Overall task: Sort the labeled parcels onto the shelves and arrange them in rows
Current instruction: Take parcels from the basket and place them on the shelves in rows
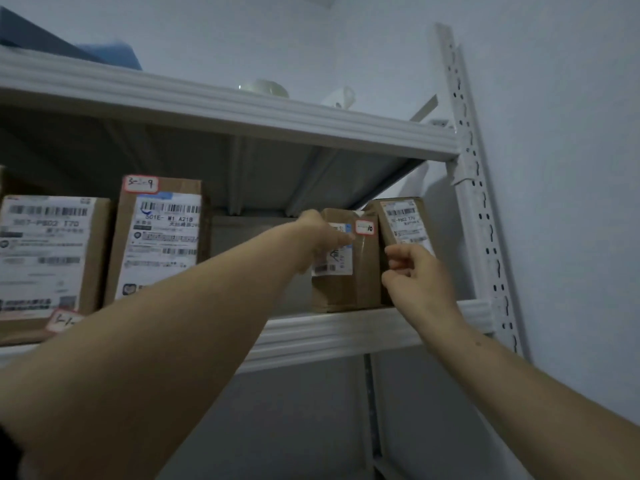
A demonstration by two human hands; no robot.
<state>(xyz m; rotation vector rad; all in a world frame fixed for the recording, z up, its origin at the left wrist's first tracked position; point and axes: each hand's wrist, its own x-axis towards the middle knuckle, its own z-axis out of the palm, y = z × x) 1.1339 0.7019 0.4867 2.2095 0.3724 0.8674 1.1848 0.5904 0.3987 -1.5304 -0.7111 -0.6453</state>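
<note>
**Small parcel between both grips, at the row's right end**

Head view: my left grip (323, 237) is on the upper left corner of the small parcel (346, 285). The thumb is pressed on its label, and the fingers seem to wrap round the far side, so I read it as pinching that corner. The parcel stands upright on the shelf (346, 329), long axis vertical, directly under this grip.

My right grip (412, 271) sits just right of that parcel, fingers curled at the seam with the leaning parcel (403, 216). I cannot tell whether they hold anything. The leaning parcel rises just above this grip, its top tipped left.

Well left of the left grip, past an open gap, stands the tall parcel (159, 237). The left grip is the nearer for sliding the small one that way.
</note>
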